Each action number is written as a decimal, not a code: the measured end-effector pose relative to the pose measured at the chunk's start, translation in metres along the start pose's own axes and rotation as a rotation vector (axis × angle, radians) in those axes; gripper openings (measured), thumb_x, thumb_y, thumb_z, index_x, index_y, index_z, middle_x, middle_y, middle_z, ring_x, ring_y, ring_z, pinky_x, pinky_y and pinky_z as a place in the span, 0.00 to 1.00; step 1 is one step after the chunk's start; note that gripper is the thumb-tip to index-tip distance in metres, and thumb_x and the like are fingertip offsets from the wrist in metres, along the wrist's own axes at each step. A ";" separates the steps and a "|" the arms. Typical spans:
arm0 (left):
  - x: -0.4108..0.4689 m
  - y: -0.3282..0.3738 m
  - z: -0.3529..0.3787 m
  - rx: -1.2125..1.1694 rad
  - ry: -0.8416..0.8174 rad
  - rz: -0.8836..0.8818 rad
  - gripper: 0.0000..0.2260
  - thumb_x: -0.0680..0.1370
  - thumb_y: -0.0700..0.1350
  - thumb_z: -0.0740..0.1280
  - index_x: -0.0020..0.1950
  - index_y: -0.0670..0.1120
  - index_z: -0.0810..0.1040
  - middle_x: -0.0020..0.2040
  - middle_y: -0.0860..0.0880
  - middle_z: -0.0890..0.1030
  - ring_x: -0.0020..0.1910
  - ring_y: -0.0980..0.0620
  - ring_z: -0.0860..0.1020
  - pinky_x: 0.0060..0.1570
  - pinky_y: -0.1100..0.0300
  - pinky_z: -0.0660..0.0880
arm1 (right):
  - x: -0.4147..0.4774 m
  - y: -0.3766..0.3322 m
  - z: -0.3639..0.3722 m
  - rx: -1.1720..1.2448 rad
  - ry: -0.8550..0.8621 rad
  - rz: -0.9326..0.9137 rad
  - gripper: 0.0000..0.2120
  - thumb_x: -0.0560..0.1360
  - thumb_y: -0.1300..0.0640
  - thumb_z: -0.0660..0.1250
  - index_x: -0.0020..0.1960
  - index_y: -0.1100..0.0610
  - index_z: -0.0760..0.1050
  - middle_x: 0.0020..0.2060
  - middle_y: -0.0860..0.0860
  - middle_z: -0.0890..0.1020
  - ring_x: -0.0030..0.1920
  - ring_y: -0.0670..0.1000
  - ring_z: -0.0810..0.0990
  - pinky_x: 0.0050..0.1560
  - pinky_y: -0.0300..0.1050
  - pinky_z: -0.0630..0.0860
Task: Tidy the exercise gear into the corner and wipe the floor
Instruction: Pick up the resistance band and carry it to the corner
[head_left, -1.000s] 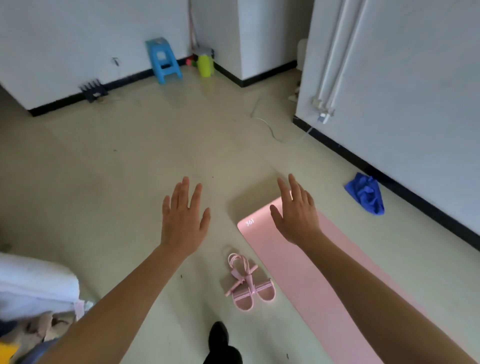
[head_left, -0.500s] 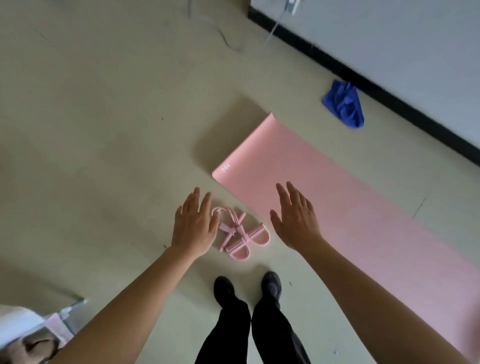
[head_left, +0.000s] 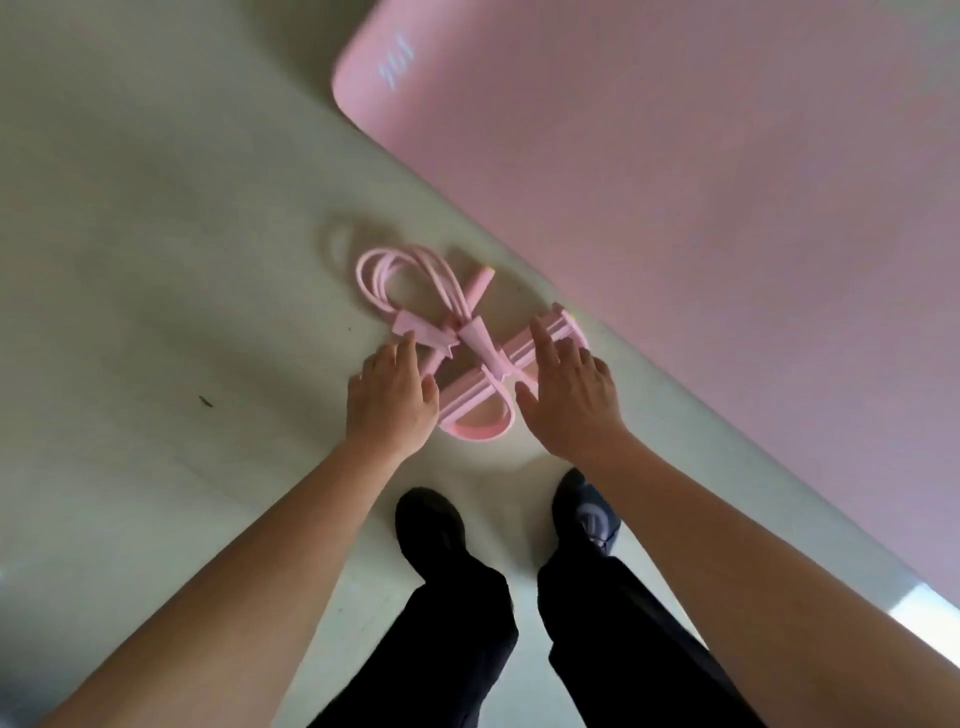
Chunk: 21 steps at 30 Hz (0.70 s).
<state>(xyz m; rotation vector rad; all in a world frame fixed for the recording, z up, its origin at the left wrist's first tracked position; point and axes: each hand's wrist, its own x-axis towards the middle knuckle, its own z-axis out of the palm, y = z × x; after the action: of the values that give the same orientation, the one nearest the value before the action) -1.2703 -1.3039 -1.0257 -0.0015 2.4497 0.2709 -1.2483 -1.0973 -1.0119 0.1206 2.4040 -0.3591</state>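
I am looking straight down past both forearms at the floor (head_left: 156, 260). My left hand (head_left: 390, 400) is palm down with the wrist bent slightly back, its fingers (head_left: 402, 349) spread a little and reaching onto the left side of the pink pedal resistance band (head_left: 467, 358); the fingertips touch or nearly touch the pink strap there, but they are not closed on anything. My right hand (head_left: 569, 395) is also palm down, fingers apart and extended, lying over the right foot pedal of the band, with the thumb stretched out towards the middle of it. I cannot tell whether that hand presses on the pedal or only hovers just above it. Neither hand grips the band.

The band lies flat on the floor, its looped tubes and handles curled at the far end, its pedals at the near end, just beside the long edge of the pink yoga mat (head_left: 701, 208). The mat lies unrolled on the floor, running from the top centre of the view to the right edge, with a rounded corner bearing small pale lettering that is too blurred to read.

Both forearms are bare and come in from the bottom corners, converging on the band. Below the hands stand my two black shoes (head_left: 428, 525) and black trouser legs, toes pointing at the band.
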 end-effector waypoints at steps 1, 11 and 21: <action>0.015 -0.003 0.020 0.010 -0.013 -0.015 0.27 0.80 0.48 0.62 0.77 0.42 0.59 0.68 0.38 0.71 0.65 0.38 0.71 0.60 0.42 0.70 | 0.014 0.002 0.023 -0.003 -0.021 0.011 0.38 0.81 0.41 0.59 0.82 0.52 0.44 0.70 0.58 0.70 0.68 0.59 0.71 0.70 0.54 0.65; 0.079 -0.034 0.150 -0.212 0.273 0.015 0.32 0.71 0.38 0.61 0.75 0.32 0.61 0.58 0.32 0.76 0.50 0.32 0.77 0.46 0.42 0.77 | 0.075 0.006 0.130 -0.029 0.148 0.079 0.43 0.69 0.27 0.61 0.77 0.45 0.57 0.58 0.57 0.67 0.55 0.59 0.72 0.59 0.55 0.69; 0.074 -0.033 0.142 -0.447 0.231 -0.014 0.33 0.76 0.33 0.63 0.79 0.40 0.53 0.66 0.34 0.71 0.59 0.33 0.75 0.54 0.41 0.75 | 0.081 -0.002 0.121 -0.376 -0.119 0.052 0.56 0.71 0.25 0.61 0.80 0.55 0.34 0.61 0.64 0.73 0.54 0.61 0.77 0.48 0.54 0.68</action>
<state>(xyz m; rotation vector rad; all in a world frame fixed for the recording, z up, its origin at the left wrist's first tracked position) -1.2374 -1.3036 -1.1864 -0.2561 2.5596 0.8464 -1.2338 -1.1347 -1.1514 -0.0091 2.3011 0.1100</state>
